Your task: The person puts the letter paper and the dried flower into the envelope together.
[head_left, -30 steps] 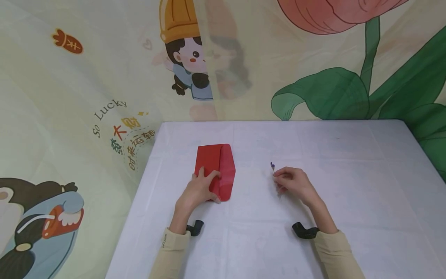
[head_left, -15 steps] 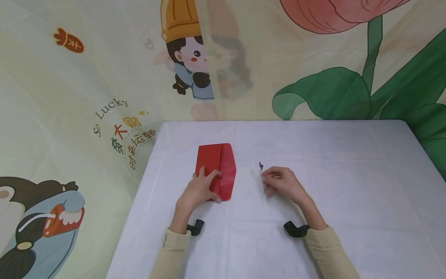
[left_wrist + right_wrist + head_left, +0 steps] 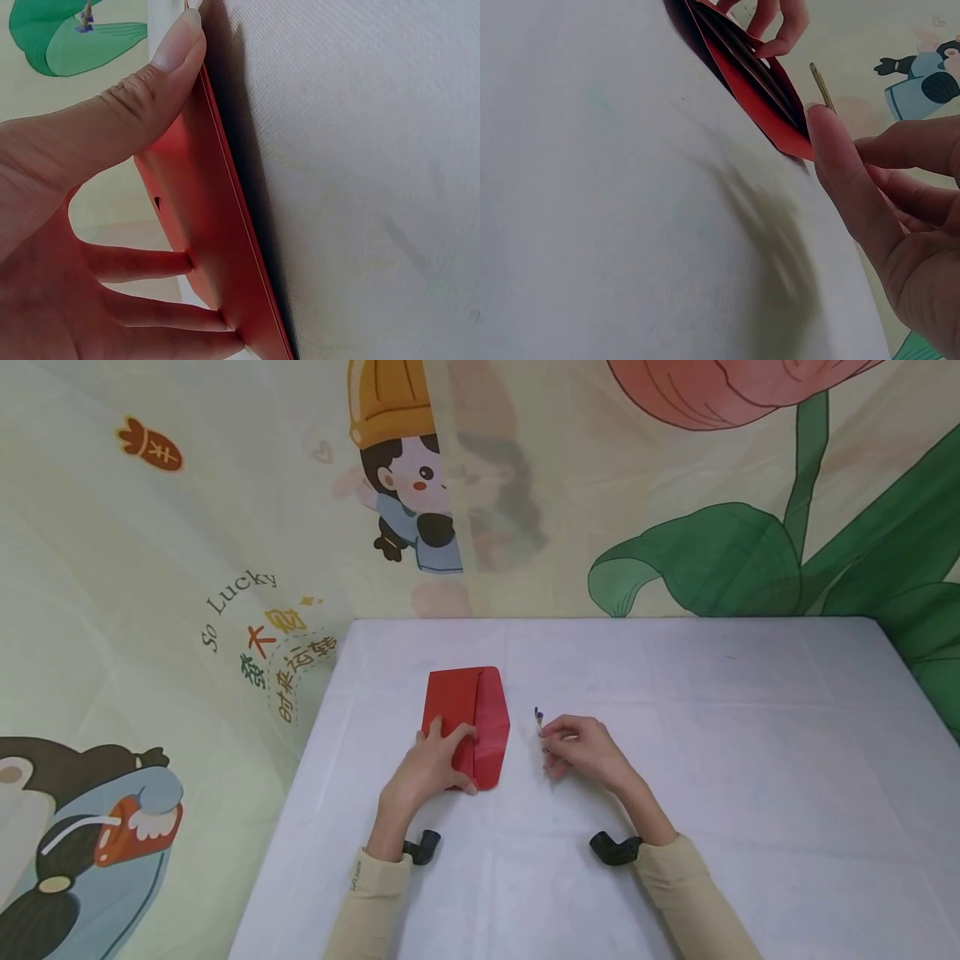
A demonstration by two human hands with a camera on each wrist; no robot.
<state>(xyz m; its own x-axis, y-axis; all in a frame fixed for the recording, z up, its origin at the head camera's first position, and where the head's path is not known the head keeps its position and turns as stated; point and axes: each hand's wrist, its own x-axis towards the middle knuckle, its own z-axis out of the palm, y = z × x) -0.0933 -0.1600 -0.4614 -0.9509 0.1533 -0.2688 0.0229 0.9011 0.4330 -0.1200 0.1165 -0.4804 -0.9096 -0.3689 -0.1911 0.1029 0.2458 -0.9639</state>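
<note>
A red envelope (image 3: pixel 492 727) lies on the white table, its flap folded out to the right. My left hand (image 3: pixel 429 767) holds it down, fingertips on its face and thumb at the near edge; one finger is at the pocket's rim. The right wrist view shows the envelope's mouth (image 3: pixel 754 75) gaping. Just right of the flap, my right hand (image 3: pixel 587 750) pinches a thin gold-coloured stick (image 3: pixel 822 84) between thumb and fingers. Its small purple tip (image 3: pixel 538 715) points away from me in the head view. The fingers hide its lower part.
White cloth covers the table (image 3: pixel 750 760); its far edge meets a printed curtain (image 3: pixel 525 585). A black camera mount sits at each wrist, the left mount (image 3: pixel 423 847) near the envelope's lower edge and the right mount (image 3: pixel 615 849) below the right hand.
My right hand has moved left with the thin stick, from well right of the envelope to close beside its flap. The left hand and the envelope have stayed in place.
</note>
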